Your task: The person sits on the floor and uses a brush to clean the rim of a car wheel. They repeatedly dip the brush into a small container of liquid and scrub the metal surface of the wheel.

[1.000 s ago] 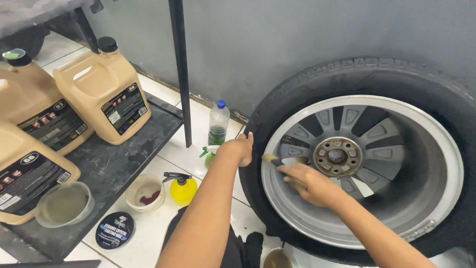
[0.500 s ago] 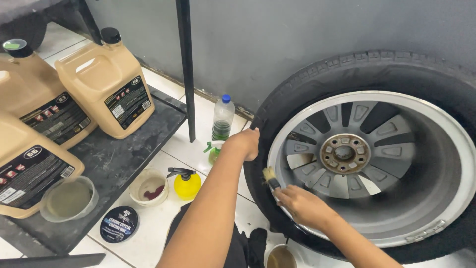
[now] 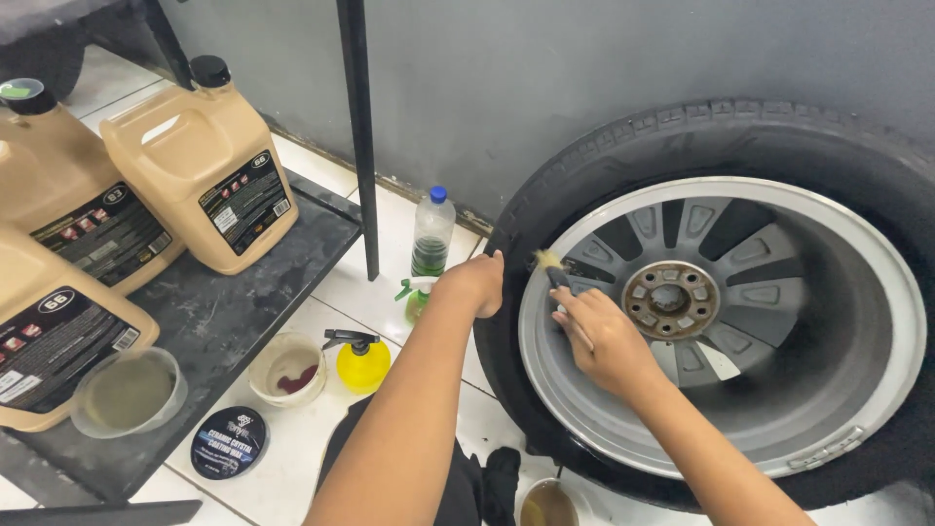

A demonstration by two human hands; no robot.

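Right of centre, the right hand [image 3: 606,339] is curled tight around the dark handle of a small detailing brush [image 3: 555,273], whose pale bristle tip pokes out above the fist and sits against the silver alloy rim [image 3: 838,255], at the rim's left side where a spoke meets the lip. The rim's rusty hub [image 3: 670,299] lies just right of that hand. The left hand [image 3: 475,282], near the middle of the frame, holds nothing; its fingers are bent and pressed flat on the black tyre [image 3: 701,136] at the left sidewall. The wheel stands on edge against the grey wall, filling the right half of the picture. Just left of the left hand stands a clear bottle with a blue cap [image 3: 431,234], a green trigger sprayer [image 3: 417,297] beside it. Lower, on the white tiles, sit a yellow spray bottle [image 3: 362,360], a small bowl with red residue [image 3: 287,368] and a round dark tin [image 3: 229,441]. Tan jugs [image 3: 200,166] crowd the dark shelf at upper left.
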